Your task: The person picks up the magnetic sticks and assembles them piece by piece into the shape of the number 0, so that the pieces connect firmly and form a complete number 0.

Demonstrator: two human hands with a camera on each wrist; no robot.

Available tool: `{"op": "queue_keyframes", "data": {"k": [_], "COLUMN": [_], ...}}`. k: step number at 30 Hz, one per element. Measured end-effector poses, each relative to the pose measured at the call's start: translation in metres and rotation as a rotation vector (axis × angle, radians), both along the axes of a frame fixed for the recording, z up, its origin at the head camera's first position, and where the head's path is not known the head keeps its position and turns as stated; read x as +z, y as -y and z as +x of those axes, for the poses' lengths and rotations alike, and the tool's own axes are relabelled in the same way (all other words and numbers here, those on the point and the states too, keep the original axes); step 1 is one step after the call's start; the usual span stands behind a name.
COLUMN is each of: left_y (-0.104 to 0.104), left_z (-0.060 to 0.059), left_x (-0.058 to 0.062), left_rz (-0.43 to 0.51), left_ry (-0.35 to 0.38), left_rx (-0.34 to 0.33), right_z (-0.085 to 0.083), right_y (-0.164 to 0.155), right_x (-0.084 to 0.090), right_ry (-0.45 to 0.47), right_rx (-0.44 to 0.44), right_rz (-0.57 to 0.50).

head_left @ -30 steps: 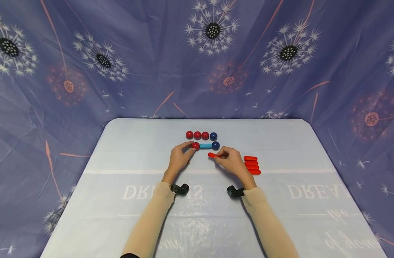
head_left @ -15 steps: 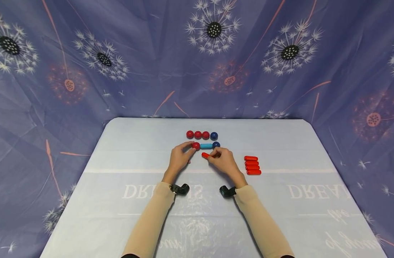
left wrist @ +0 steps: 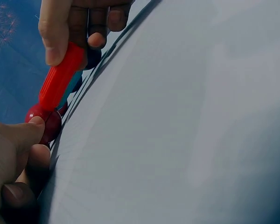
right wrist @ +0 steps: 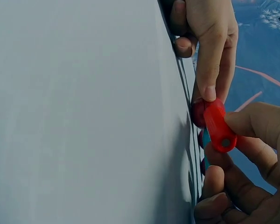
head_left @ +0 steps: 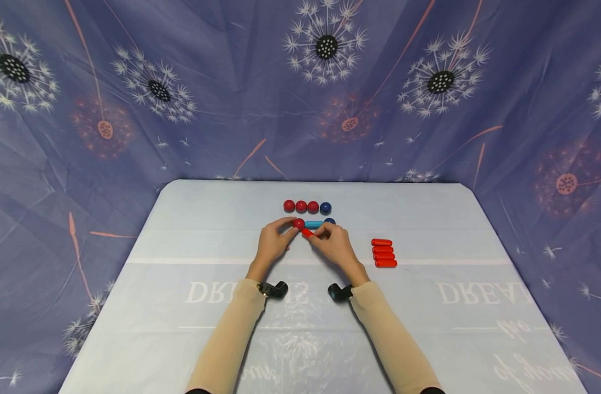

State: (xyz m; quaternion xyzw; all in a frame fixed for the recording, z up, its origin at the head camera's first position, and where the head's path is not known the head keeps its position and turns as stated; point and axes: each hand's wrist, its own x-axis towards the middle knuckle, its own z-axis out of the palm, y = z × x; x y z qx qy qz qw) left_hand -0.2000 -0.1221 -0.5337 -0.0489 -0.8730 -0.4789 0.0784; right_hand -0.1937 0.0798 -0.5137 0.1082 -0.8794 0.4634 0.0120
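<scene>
Dandelion-print purple cloth hangs behind a pale blue table (head_left: pixel 206 306). From the head view, the left hand (head_left: pixel 273 243) pinches a red ball (head_left: pixel 298 222) joined to a light blue rod (head_left: pixel 313 224) with a blue ball (head_left: pixel 330 221) at its far end, while the right hand (head_left: pixel 332 243) pinches a red rod (head_left: pixel 307 232) whose tip meets that red ball. Behind sit a row of balls (head_left: pixel 307 207); four spare red rods (head_left: pixel 383 253) lie well to the right. The left wrist view shows the red rod (left wrist: pixel 60 77) slanting down onto the red ball (left wrist: pixel 43 122), thumb on top. The right wrist view shows the rod's (right wrist: pixel 219 126) end face gripped between thumb and fingers, touching the ball (right wrist: pixel 198 113). Doing this well probably means holding the ball steady and aiming the rod squarely at it. A second earlier the rod was near the blue ball; the right hand has carried it leftward.
</scene>
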Motion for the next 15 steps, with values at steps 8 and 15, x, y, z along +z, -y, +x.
{"op": "queue_keyframes", "data": {"k": [8, 15], "left_y": [-0.0026, -0.001], "left_z": [0.0004, -0.0009], "left_x": [-0.003, -0.0021], "left_rz": [0.011, 0.009], "left_ry": [-0.006, -0.002], "left_rx": [0.012, 0.011], "right_z": [0.0021, 0.006], "right_y": [0.0018, -0.0042], "right_x": [-0.0006, 0.0054], "right_ry": [0.045, 0.091], "right_rx": [0.004, 0.05], "right_rz": [-0.022, 0.022]}}
